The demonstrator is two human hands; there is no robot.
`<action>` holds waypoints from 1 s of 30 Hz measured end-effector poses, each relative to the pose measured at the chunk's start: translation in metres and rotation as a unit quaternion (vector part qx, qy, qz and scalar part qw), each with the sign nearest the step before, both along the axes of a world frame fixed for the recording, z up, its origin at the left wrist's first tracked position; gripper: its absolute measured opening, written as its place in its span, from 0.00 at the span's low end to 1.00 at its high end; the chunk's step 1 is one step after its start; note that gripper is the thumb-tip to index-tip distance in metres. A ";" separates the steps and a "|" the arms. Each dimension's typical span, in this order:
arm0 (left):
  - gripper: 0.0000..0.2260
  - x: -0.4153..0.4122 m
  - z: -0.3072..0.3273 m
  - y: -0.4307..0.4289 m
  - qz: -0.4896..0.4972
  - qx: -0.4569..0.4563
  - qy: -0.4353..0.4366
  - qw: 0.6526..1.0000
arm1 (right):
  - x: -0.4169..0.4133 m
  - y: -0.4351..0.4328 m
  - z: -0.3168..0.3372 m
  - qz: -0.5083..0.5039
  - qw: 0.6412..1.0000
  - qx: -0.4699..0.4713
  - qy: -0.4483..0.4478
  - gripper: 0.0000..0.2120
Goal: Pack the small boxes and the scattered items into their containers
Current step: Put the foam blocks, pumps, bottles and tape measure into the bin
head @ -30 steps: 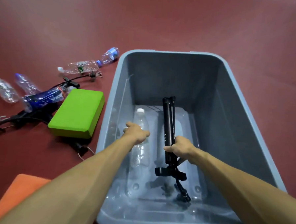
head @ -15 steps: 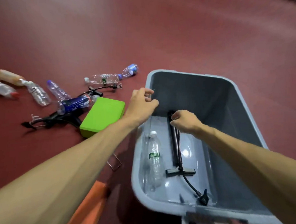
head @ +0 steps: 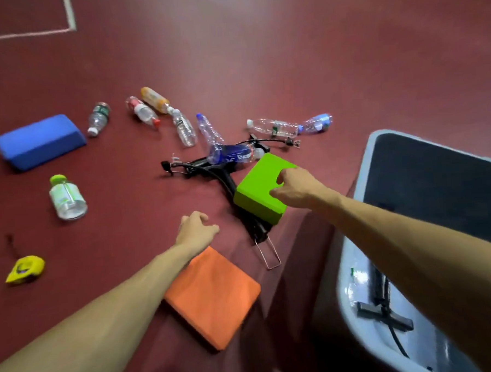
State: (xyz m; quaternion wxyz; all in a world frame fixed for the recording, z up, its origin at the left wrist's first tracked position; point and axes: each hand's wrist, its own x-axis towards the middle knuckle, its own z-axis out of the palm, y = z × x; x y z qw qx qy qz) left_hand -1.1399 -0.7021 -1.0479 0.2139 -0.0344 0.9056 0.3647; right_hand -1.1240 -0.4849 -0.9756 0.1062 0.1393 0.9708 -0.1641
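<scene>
View from a head camera, looking down at a dark red floor (head: 260,57) scattered with things.

The right hand (head: 294,189) reaches forward over the top of a green foam block (head: 256,193). Its fingers (head: 281,179) are loosely curled and not closed around the block, and it is unclear whether they touch it. The green block lies tilted, partly on top of a black hand pump (head: 203,168) stretched across the floor.

The left hand (head: 197,231) hovers low over the floor, fingers loosely curled and holding nothing. It is just past the far corner of an orange foam block (head: 213,298), which lies flat near the person.

A gray plastic bin (head: 362,162) stands at the right edge. Inside it lie a second black pump (head: 383,313) and a blurred clear bottle (head: 357,276).

Beyond the green block, several plastic bottles (head: 184,129) lie on their sides, and one with a blue label (head: 232,155) rests across the floor pump. Far left lies a blue foam block (head: 38,141). Nearer is a short bottle with a green cap (head: 65,196), and nearer still a yellow tape measure (head: 25,268).
</scene>
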 end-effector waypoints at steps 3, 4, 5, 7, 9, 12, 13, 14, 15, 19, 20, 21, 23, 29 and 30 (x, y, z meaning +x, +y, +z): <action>0.27 0.009 -0.035 -0.030 0.097 -0.060 -0.037 0.993 | -0.014 -0.016 -0.028 0.012 0.999 -0.012 -0.029 0.19; 0.30 0.011 -0.046 -0.036 0.129 -0.074 -0.044 0.988 | -0.017 -0.019 -0.035 0.015 0.999 -0.012 -0.038 0.16; 0.33 0.014 -0.055 -0.041 0.159 -0.087 -0.050 0.982 | -0.019 -0.020 -0.044 0.015 0.999 -0.011 -0.044 0.12; 0.41 0.022 -0.072 -0.043 0.207 -0.115 -0.046 0.970 | -0.021 -0.023 -0.058 -0.001 0.997 -0.012 -0.071 0.08; 0.47 0.032 -0.085 -0.039 0.234 -0.148 -0.018 0.961 | -0.025 -0.023 -0.072 -0.029 0.995 -0.036 -0.085 0.08; 0.49 0.031 -0.099 -0.040 0.258 -0.158 -0.005 0.953 | -0.031 -0.017 -0.087 -0.095 0.988 -0.098 -0.068 0.12; 0.46 0.026 -0.102 -0.044 0.244 -0.166 -0.019 0.955 | -0.034 -0.012 -0.092 -0.130 0.982 -0.121 -0.058 0.13; 0.43 0.021 -0.106 -0.049 0.218 -0.178 -0.038 0.959 | -0.034 -0.007 -0.095 -0.171 0.973 -0.145 -0.053 0.15; 0.40 0.018 -0.108 -0.055 0.188 -0.188 -0.056 0.962 | -0.036 -0.003 -0.100 -0.207 0.962 -0.171 -0.044 0.18; 0.38 0.005 -0.112 -0.068 0.133 -0.192 -0.064 0.970 | -0.045 0.015 -0.114 -0.377 0.874 -0.305 -0.035 0.28; 0.39 0.003 -0.113 -0.070 0.123 -0.196 -0.066 0.971 | -0.045 0.019 -0.118 -0.396 0.855 -0.333 -0.049 0.30; 0.40 0.002 -0.115 -0.071 0.119 -0.193 -0.070 0.971 | -0.048 0.026 -0.130 -0.401 0.842 -0.355 -0.063 0.31; 0.42 0.000 -0.120 -0.075 0.122 -0.158 -0.082 0.976 | -0.049 0.029 -0.143 -0.419 0.824 -0.370 -0.095 0.30; 0.27 -0.009 -0.140 -0.087 0.118 -0.093 -0.046 0.988 | -0.057 0.012 -0.145 -0.477 0.703 -0.521 -0.083 0.14; 0.26 -0.009 -0.142 -0.088 0.118 -0.101 -0.039 0.987 | -0.058 0.012 -0.142 -0.482 0.689 -0.537 -0.071 0.16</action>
